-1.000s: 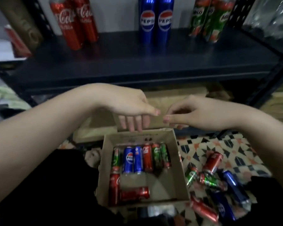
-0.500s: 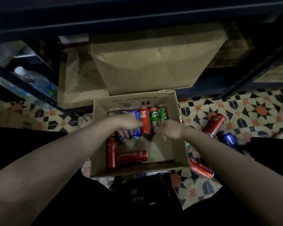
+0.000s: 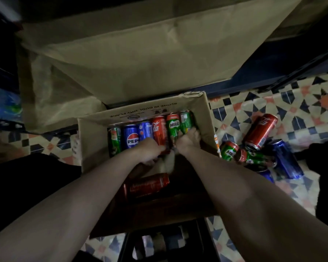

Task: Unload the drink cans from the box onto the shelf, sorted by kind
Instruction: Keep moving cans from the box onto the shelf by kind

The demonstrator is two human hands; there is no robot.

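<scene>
An open cardboard box (image 3: 206,118) stands on the tiled floor. Along its far wall runs a row of cans: a green Milo can (image 3: 114,138), two blue Pepsi cans (image 3: 130,137), a red Coca-Cola can (image 3: 158,129) and two more Milo cans (image 3: 173,126). Another red can (image 3: 148,184) lies across the box's floor. My left hand (image 3: 150,151) grips the near end of the Coca-Cola can. My right hand (image 3: 187,141) curls round the near ends of the right-hand Milo cans. The fingertips of both hands are hidden.
Several loose cans lie on the floor right of the box: a red Coca-Cola can (image 3: 260,132), a Milo can (image 3: 229,150) and a blue Pepsi can (image 3: 286,159). A large brown cardboard flap (image 3: 140,53) rises behind the box. A dark crate (image 3: 159,242) sits at my feet.
The view has tipped down from the shelf to the box. Both hands have dropped from in front of the shelf into the box and closed on cans in the row.
</scene>
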